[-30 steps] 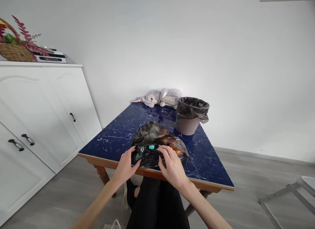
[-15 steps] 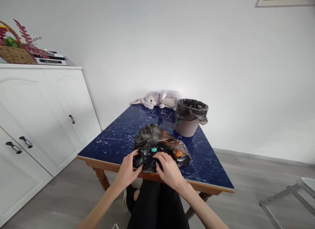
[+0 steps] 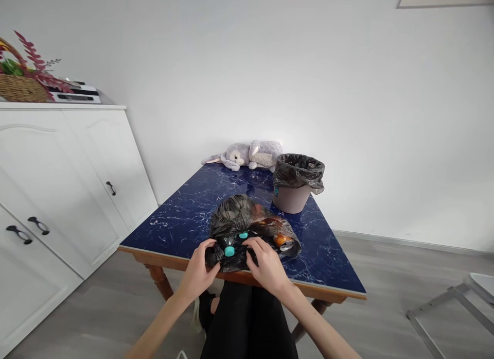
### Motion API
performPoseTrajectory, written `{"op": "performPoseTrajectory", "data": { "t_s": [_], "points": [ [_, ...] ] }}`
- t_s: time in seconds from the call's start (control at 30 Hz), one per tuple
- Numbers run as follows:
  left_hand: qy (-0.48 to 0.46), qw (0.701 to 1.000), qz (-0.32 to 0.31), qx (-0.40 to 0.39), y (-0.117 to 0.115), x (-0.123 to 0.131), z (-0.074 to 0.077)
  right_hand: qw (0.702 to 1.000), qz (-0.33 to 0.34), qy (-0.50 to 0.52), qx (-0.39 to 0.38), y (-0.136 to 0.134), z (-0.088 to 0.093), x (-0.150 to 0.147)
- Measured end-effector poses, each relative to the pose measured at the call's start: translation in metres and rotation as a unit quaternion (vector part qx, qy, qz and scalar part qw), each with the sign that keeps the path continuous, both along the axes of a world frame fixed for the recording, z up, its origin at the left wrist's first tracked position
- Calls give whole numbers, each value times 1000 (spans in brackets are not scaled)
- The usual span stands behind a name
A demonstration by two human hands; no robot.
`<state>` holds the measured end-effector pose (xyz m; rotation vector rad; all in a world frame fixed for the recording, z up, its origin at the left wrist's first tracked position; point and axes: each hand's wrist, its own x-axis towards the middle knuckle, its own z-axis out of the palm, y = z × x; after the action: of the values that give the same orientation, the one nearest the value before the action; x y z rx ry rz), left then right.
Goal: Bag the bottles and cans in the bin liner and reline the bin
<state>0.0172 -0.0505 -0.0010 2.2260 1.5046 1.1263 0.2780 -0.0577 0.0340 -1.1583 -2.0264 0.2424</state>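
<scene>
Bag [image 3: 235, 212], black, crumpled, lies at table's near edge, mouth toward the person. Left hand [image 3: 200, 266] and right hand [image 3: 266, 263] grip its edges, one each side of the opening, fingers half-spread from thumbs with plastic between. Two teal caps [image 3: 229, 251] show in the opening; orange can [image 3: 284, 242] at the right end. Folds hide most contents. Lined bin [image 3: 292, 199] upright behind, to the right; plush [image 3: 247, 155] on its side at the far edge, by the wall [image 3: 347, 91]. Table [image 3: 170, 222]: blue marbled top, wooden legs. White cabinet [image 3: 77, 178] left, basket [image 3: 23, 88] on top; grey floor [image 3: 370, 287].
</scene>
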Motion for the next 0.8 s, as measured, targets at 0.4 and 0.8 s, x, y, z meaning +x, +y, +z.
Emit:
{"op": "performPoseTrajectory", "data": {
  "t_s": [0.4, 0.8],
  "points": [
    [39, 998, -22, 45, -1, 7, 8, 994, -75, -70, -24, 4, 15, -41],
    [75, 996, -30, 47, 0, -1, 15, 973, -161, -153, -63, 16, 26, -70]
  ]
}}
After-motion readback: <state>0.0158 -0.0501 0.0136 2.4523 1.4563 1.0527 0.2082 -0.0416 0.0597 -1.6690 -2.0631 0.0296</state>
